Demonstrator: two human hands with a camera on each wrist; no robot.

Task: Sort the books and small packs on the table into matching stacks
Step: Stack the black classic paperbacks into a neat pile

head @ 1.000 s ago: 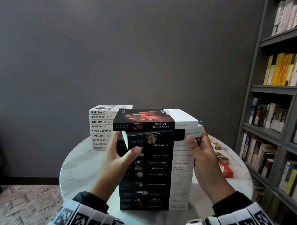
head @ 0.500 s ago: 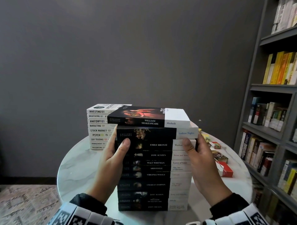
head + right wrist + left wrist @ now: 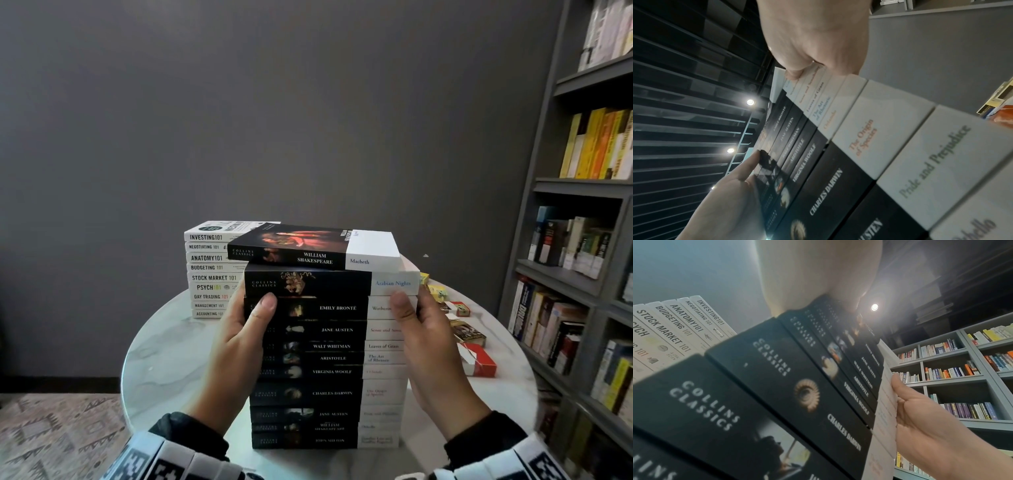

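Observation:
A tall stack of black-and-white Collins Classics books point(image 3: 329, 371) stands in the middle of the round marble table point(image 3: 164, 359). Macbeth point(image 3: 318, 251) lies on top, skewed to the left, over Arabian Nights point(image 3: 308, 283). My left hand point(image 3: 250, 325) clasps the stack's left end, thumb on the Emily Brontë spine. At the right end my right hand point(image 3: 421, 325) clasps it, thumb on the same book's white part. The fingers of both are hidden behind the stack. In the wrist views the left hand point(image 3: 818, 272) and right hand point(image 3: 818, 40) lie against the book ends.
A white stack of "101" books point(image 3: 209, 267) stands behind and to the left. Small packs lie to the right: a red one point(image 3: 479, 363), a dark picture pack point(image 3: 469, 334) and yellow ones point(image 3: 436, 293). A grey bookshelf point(image 3: 582, 274) fills the right side.
Arabian Nights with Macbeth on it was held tilted above the stack and now lies flat on it. Both hands have slid down to the Brontë book.

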